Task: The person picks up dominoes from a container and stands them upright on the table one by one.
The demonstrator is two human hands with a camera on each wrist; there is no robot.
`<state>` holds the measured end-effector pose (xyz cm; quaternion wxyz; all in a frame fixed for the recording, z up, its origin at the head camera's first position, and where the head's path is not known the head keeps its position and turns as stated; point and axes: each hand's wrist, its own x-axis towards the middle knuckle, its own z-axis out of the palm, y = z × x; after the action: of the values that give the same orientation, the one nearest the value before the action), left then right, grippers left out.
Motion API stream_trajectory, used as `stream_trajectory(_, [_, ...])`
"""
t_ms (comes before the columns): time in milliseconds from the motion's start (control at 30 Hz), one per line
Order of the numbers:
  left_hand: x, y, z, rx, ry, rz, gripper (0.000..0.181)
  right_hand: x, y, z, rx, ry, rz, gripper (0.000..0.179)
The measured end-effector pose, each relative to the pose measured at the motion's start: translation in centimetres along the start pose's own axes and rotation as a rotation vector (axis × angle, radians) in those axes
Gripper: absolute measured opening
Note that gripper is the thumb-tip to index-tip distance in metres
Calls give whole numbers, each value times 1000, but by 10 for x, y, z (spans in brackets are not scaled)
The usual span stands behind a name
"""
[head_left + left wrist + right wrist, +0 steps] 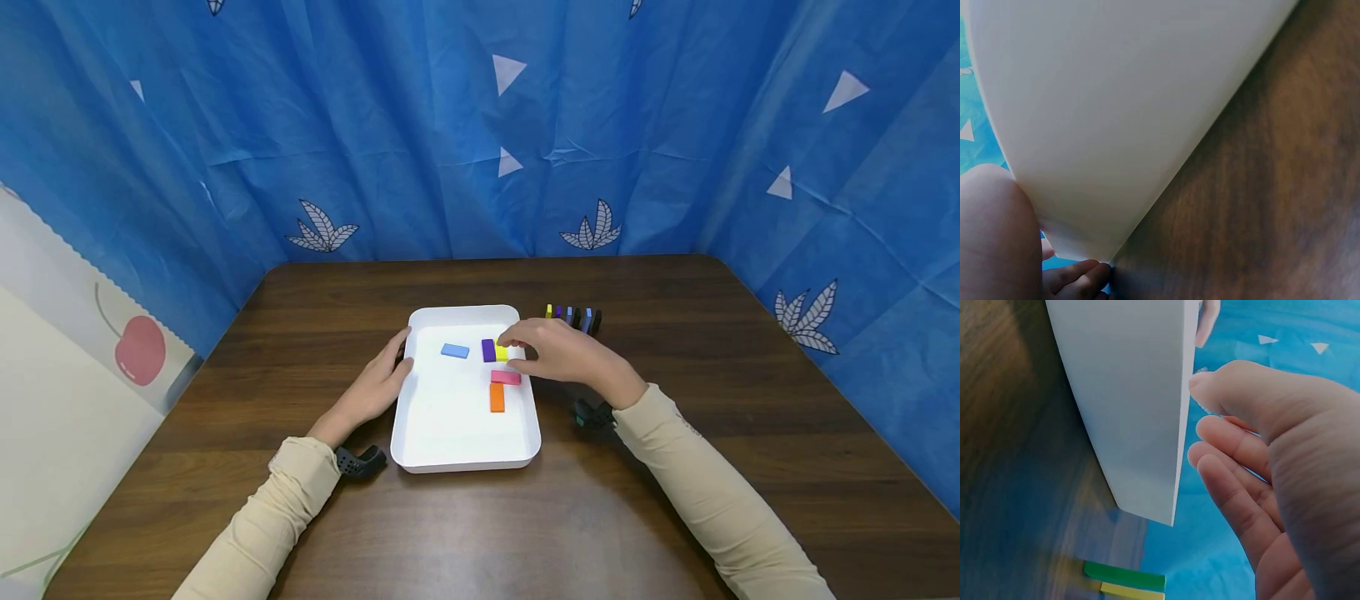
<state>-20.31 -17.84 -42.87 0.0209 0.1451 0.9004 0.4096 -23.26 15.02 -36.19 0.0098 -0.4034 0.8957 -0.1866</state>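
A white tray (442, 433) lies on the table with several small flat blocks inside. My left hand (372, 385) rests against its left wall, thumb at the rim and fingers along the outside. Over the right wall reaches my right hand (558, 354), its thumb and fingers apart around a yellow block (501, 353). This block lies flat beside a purple block (488, 350), partly hidden by the fingertips. A pink block (506, 377) and an orange block (497, 397) lie nearer me, and a light blue block (454, 351) farther left.
Several narrow blocks (588, 318) stand in a row behind my right hand, partly covered by it. The right wrist view shows a green block (1124, 575) on the brown table (675, 333). A blue curtain (450, 167) hangs behind the table.
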Motion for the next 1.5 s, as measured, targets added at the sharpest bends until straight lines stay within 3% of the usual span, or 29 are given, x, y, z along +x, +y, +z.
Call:
stream_trajectory(767, [0,-2,1,-1,-5,3,62,5,-7,22,-3,-83,-32,37])
stream_trajectory(1500, [-1,0,0,0,-5,3,62,8,-18,23,-2,-123,109,42])
